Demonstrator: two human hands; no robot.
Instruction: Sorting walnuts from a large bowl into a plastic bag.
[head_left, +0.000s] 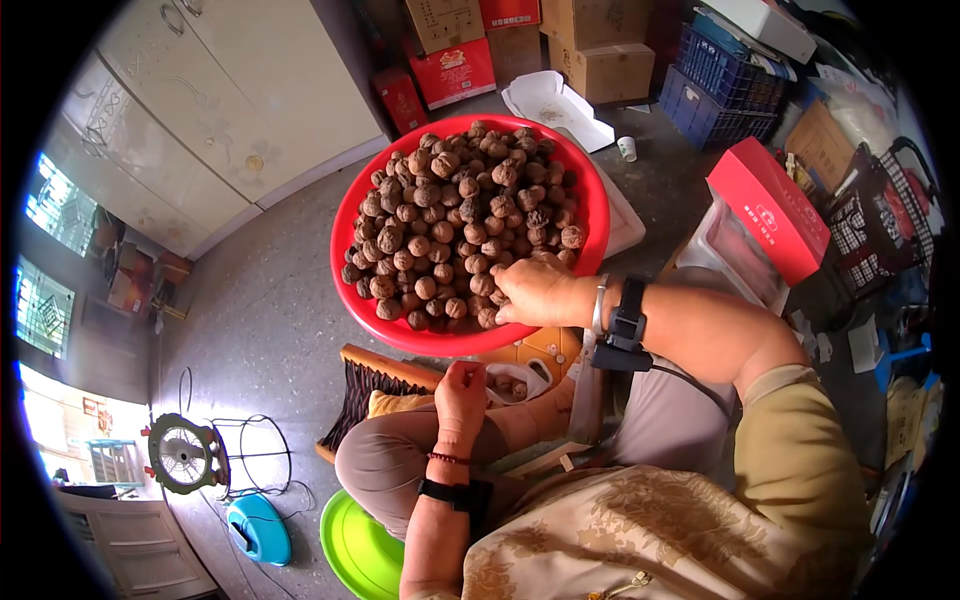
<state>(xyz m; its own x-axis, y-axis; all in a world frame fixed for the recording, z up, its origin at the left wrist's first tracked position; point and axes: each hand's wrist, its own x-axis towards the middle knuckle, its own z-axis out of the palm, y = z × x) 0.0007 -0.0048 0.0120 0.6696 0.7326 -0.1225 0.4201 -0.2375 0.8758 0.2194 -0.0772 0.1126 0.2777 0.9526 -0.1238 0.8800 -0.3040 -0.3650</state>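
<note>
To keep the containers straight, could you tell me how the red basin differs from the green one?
The red basin is heaped with walnuts; the green basin shows none. The red basin sits raised ahead of the knees with the right hand in it; the green basin lies low beside the left forearm, partly hidden. Both look round, plastic.

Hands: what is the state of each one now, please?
Left hand: closed; contents cannot be told.
Right hand: fingers curled among brown walnuts in round red plastic basin.

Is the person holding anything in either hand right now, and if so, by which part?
The right hand reaches into the walnuts in the red basin, fingers closing on some at the near edge. The left hand is curled shut; what it holds cannot be told.
</note>
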